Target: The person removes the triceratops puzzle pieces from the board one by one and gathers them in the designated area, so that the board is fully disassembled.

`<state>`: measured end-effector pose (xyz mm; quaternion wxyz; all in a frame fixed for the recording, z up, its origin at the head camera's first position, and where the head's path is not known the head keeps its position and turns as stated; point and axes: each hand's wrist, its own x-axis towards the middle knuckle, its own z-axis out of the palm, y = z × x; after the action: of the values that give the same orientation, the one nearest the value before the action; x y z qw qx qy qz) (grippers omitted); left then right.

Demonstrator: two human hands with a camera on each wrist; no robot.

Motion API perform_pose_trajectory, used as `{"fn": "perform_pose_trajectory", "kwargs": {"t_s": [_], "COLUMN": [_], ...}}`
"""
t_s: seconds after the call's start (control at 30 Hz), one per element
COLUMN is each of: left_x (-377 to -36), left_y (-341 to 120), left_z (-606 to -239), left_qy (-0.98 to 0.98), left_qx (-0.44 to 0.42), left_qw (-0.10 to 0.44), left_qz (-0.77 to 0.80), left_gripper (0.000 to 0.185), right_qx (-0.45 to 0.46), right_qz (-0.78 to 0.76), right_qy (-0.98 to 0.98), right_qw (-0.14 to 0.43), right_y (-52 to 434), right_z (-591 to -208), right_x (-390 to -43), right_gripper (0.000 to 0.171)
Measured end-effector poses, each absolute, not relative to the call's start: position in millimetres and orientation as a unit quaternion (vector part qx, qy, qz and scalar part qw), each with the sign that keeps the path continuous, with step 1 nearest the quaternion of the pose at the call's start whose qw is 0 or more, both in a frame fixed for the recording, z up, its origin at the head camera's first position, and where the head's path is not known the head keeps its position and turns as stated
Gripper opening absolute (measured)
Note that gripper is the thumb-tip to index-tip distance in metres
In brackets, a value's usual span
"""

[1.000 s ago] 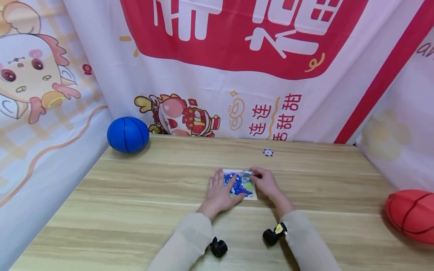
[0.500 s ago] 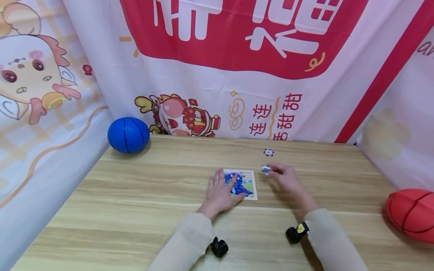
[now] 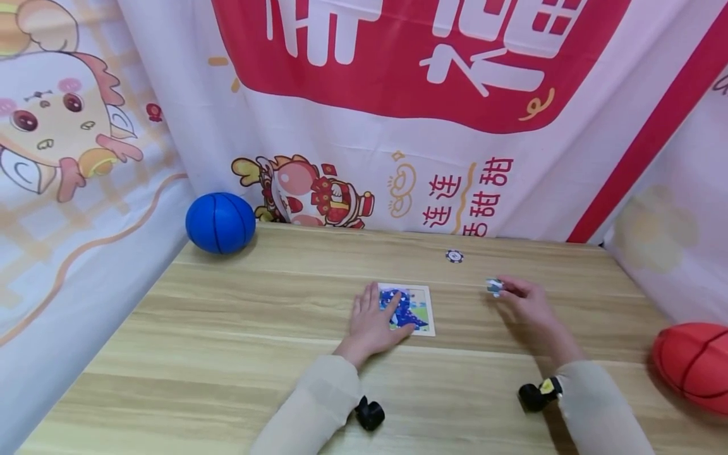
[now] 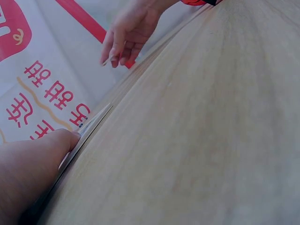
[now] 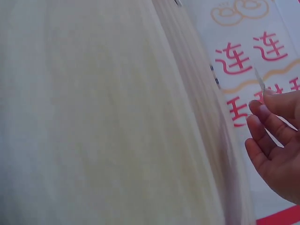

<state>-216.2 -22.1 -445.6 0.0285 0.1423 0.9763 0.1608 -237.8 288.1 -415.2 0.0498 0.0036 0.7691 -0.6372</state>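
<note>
**Hands at the puzzle board, one piece lifted clear**

Nearest you, both sleeved forearms reach forward over the wooden bench (image 3: 227, 354), each with a small black camera strapped at the wrist. Your left hand (image 3: 372, 322) lies flat on the left half of the puzzle board (image 3: 422, 311), fingers straight and spread, pressing it to the bench; the left wrist view shows the board (image 4: 93, 123) edge-on under your fingertip. Your right hand (image 3: 526, 302) is off to the right of the board, well apart from it, fingers curled with the tips pinching a small puzzle piece (image 3: 494, 285) just above the bench. In the right wrist view the piece (image 5: 259, 80) shows as a thin sliver at your fingertips. Beyond the board, a small round black-and-white token (image 3: 454, 256) lies near the far edge of the bench. A blue ball (image 3: 220, 222) rests at the far left corner, and a red ball (image 3: 694, 366) sits at the right edge. A printed red-and-white banner (image 3: 398, 95) hangs behind.
</note>
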Motion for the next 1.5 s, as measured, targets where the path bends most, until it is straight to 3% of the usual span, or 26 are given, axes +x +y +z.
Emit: {"fn": "perform_pose_trajectory", "kwargs": {"t_s": [0.13, 0.33, 0.67, 0.97, 1.33, 1.5], "left_x": [-216.3, -216.2, -216.6, -213.8, -214.3, -214.6], "left_y": [-22.4, -22.8, -21.4, -21.6, -22.2, -21.5], "left_z": [-444.6, -443.7, -444.4, -441.4, -442.3, -443.1], "left_qy": [0.976, 0.976, 0.977, 0.977, 0.976, 0.976], "left_qx": [0.141, 0.142, 0.141, 0.140, 0.140, 0.139], "left_qw": [0.028, 0.028, 0.030, 0.027, 0.026, 0.027], "left_qz": [0.161, 0.163, 0.157, 0.161, 0.164, 0.164], "left_gripper": [0.078, 0.078, 0.078, 0.076, 0.077, 0.078], "right_qx": [0.000, -0.043, -0.018, -0.031, -0.024, -0.019], "right_qz": [-0.597, -0.461, -0.474, -0.354, -0.350, -0.354], "right_qy": [0.802, 0.885, 0.879, 0.931, 0.936, 0.935], "right_qw": [0.028, -0.048, -0.041, -0.086, -0.028, -0.030], "right_y": [301.3, 322.6, 346.1, 354.1, 351.3, 350.7], "right_z": [-418.8, -421.9, -430.6, -435.4, -429.9, -427.7], "right_x": [-239.7, -242.1, -245.7, -251.8, -253.0, -252.8], "right_gripper": [0.038, 0.036, 0.036, 0.033, 0.035, 0.038]}}
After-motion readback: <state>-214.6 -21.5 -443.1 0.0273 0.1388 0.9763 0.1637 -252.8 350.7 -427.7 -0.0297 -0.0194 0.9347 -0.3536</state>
